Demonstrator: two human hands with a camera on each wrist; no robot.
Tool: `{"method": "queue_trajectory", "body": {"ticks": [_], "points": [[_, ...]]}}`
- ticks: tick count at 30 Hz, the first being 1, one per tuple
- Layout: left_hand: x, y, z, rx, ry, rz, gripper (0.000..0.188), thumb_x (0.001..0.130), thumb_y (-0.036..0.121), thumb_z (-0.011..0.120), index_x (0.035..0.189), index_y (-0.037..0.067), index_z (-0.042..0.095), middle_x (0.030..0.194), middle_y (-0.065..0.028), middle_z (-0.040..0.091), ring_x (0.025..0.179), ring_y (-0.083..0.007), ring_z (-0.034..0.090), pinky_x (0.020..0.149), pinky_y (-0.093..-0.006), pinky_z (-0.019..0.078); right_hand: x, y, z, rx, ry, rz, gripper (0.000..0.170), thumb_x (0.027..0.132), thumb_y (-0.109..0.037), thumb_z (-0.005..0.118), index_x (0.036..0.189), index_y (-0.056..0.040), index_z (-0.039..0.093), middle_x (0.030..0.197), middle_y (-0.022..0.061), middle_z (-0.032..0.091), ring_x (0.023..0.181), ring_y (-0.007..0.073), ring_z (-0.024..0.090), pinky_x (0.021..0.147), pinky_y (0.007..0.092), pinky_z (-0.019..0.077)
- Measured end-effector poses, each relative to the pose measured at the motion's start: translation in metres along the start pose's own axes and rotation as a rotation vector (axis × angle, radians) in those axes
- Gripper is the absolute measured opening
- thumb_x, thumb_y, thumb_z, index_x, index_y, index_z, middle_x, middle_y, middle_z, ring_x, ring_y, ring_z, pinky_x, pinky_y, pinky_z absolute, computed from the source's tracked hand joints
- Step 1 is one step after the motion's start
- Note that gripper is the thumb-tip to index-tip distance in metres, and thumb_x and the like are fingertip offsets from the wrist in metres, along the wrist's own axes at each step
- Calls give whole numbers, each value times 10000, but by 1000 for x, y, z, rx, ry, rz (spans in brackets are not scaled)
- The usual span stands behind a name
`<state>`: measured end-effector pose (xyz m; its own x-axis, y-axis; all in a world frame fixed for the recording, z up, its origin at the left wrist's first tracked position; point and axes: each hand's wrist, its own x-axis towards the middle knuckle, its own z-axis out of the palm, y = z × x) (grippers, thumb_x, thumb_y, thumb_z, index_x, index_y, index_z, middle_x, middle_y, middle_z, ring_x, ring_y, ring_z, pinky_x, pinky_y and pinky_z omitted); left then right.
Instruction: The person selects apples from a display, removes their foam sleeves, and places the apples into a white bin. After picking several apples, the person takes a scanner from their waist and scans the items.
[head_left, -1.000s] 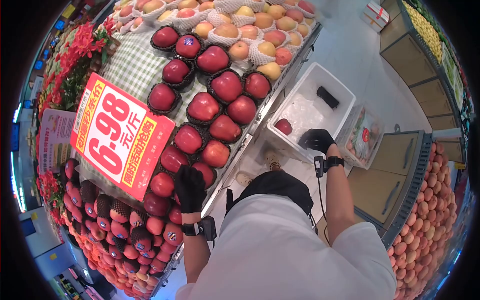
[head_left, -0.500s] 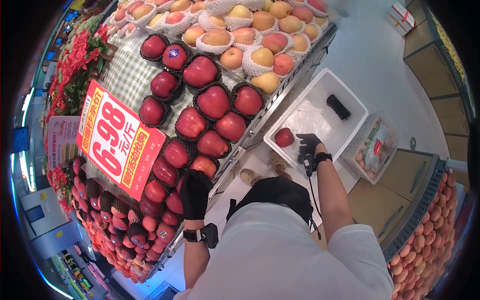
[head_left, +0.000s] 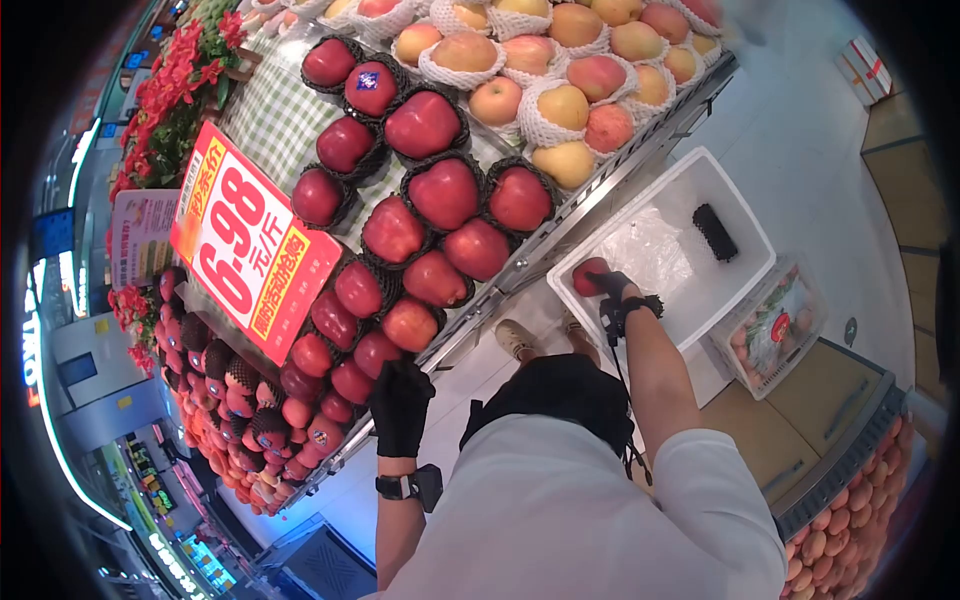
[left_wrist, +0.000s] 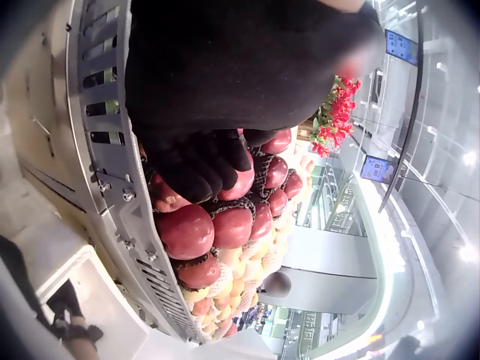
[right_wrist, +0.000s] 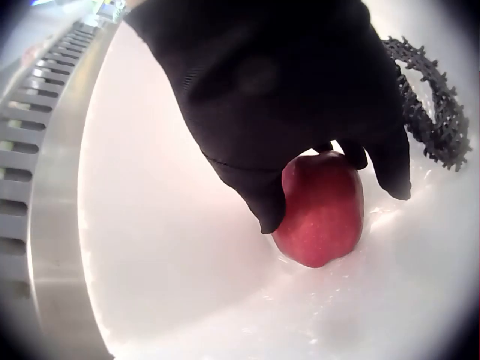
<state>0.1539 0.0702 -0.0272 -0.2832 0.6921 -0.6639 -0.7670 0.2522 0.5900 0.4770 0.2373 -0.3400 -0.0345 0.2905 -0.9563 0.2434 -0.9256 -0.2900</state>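
Note:
In the head view my right hand (head_left: 622, 300), in a black glove, reaches into a white foam box (head_left: 665, 290) over a red apple (head_left: 588, 276). Up close in the right wrist view, the thumb of the right hand (right_wrist: 277, 90) lies against one side of the apple (right_wrist: 321, 217), with fingers on its far side. A black mesh sleeve (head_left: 715, 232) lies in the box. My black-gloved left hand (head_left: 402, 408) hovers by the display edge, its fingers loosely bent. The left wrist view shows the left hand (left_wrist: 217, 75) in front of red apples (left_wrist: 184, 232), holding nothing visible.
A red and yellow price sign (head_left: 250, 240) stands among the displayed red apples. Paler fruit in white nets (head_left: 560, 108) fills the far end. A metal rail (head_left: 500, 285) edges the display. Beside the box sits a crate of fruit (head_left: 770, 330).
My right hand has moved left inside the box, onto the apple lying there. My left hand has drawn back from the displayed apples toward the rail. The head view has shifted.

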Motion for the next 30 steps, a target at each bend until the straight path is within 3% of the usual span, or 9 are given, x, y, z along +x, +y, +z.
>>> {"method": "queue_trajectory", "body": {"ticks": [8,12,16,18,21,24,25,27,30], "points": [[-8,-4,-7,120,11,54,199,973,297,457,849,154,518,784,-4,512,724,-149,492,643,-286,392,53,4,11,82,-19,-75,622,725,-506,757,1117,-39,636,881,118,650,619,262,629,494,369,514],[-10,-2,-13,61,62,57,233,981,310,473,860,119,529,753,-50,510,708,-212,524,656,-341,429,68,4,13,19,6,-83,578,715,-466,769,1084,-36,653,907,122,660,699,265,664,521,386,547],[-11,-2,-17,74,-11,50,210,974,297,470,860,126,511,769,-20,489,710,-167,496,641,-306,404,82,14,8,102,-18,-49,716,656,-436,823,1180,-5,593,984,146,656,779,268,666,574,398,574],[-11,-2,-15,92,-47,45,194,974,284,463,866,127,501,777,-6,476,711,-146,479,636,-289,391,107,34,-5,-88,-121,-370,717,659,-433,822,1181,-1,589,981,147,654,776,271,667,572,393,578],[-8,0,-14,75,-67,26,207,980,279,461,879,106,510,796,-26,494,738,-165,501,656,-297,415,78,36,-16,-68,-174,-562,687,690,-422,808,1185,-2,585,996,147,647,786,275,670,592,383,590],[2,1,-25,-17,-115,-3,241,974,297,477,884,78,522,827,-58,540,781,-193,555,683,-313,466,-41,-19,-17,243,-103,-78,520,778,-322,753,1203,-72,590,1094,111,642,934,240,653,739,351,584],[3,3,-24,-18,-125,5,238,974,293,475,885,77,521,826,-58,539,780,-193,555,683,-315,466,-42,-14,-20,204,-114,-191,527,819,-420,694,1195,-66,591,1047,134,640,908,254,654,708,361,589],[5,6,-22,-22,-150,19,231,976,285,472,887,76,518,826,-57,537,778,-194,554,683,-318,468,-37,1,-32,90,-159,-518,546,824,-389,700,1231,-53,559,1087,138,620,942,269,643,732,376,584],[7,8,-19,427,-226,215,218,988,261,440,912,72,518,843,-41,519,762,-174,518,694,-302,437,-69,0,-40,284,-232,-557,605,831,-353,706,1287,-15,498,1185,163,568,1021,302,614,787,418,572]]}}
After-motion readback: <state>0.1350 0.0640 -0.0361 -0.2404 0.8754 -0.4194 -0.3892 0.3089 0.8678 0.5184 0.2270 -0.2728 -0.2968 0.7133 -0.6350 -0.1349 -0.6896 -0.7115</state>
